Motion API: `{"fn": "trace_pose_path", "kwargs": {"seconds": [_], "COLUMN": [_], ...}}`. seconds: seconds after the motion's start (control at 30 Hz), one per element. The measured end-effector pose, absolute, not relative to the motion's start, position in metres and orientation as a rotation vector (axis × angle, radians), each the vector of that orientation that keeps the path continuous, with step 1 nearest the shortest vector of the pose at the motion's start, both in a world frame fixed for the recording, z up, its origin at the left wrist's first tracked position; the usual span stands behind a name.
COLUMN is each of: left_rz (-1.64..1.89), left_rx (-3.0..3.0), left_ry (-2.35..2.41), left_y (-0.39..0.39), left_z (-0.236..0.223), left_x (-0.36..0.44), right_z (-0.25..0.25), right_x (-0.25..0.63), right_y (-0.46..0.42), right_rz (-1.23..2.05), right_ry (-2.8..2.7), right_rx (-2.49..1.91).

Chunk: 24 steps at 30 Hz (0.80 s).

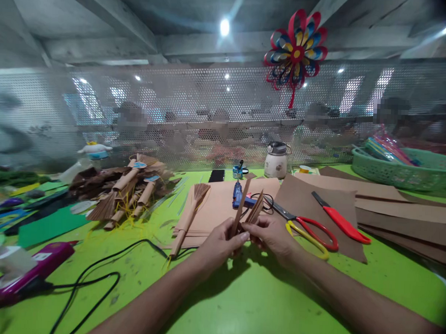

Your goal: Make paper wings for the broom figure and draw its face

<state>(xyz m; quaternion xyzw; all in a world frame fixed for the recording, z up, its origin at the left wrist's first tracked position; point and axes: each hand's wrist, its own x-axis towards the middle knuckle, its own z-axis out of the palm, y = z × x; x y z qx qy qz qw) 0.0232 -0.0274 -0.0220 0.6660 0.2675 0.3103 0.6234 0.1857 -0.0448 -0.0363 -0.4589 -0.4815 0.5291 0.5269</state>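
Both my hands meet over the green table [239,305] at the middle. My left hand [219,243] pinches the lower end of a folded strip of brown paper [242,202] that stands up from my fingers. My right hand [275,236] is closed on the pleated brown paper fan piece [255,210] right beside that strip. The two pieces touch at the bottom, between my fingertips. A finished brown paper fan on a rolled handle [191,210] lies just left of my hands on a stack of brown sheets [217,206].
Scissors with red and yellow handles [309,230] and a red-handled cutter [341,222] lie on brown paper to the right. A blue glue gun [238,195] lies behind my hands. A pile of finished fans [126,192] sits left, black cables [92,279] front left, a green basket [403,170] far right.
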Motion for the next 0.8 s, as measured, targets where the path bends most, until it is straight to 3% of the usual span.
{"fn": "trace_pose_path", "kwargs": {"seconds": [0.8], "left_rz": [0.790], "left_rx": [1.089], "left_ry": [0.571], "left_y": [-0.025], "left_z": [-0.029], "left_x": [0.022], "right_z": [-0.035], "right_x": [0.195], "right_y": [-0.040], "right_rz": [1.271], "right_ry": [-1.179], "right_rx": [-1.001]}}
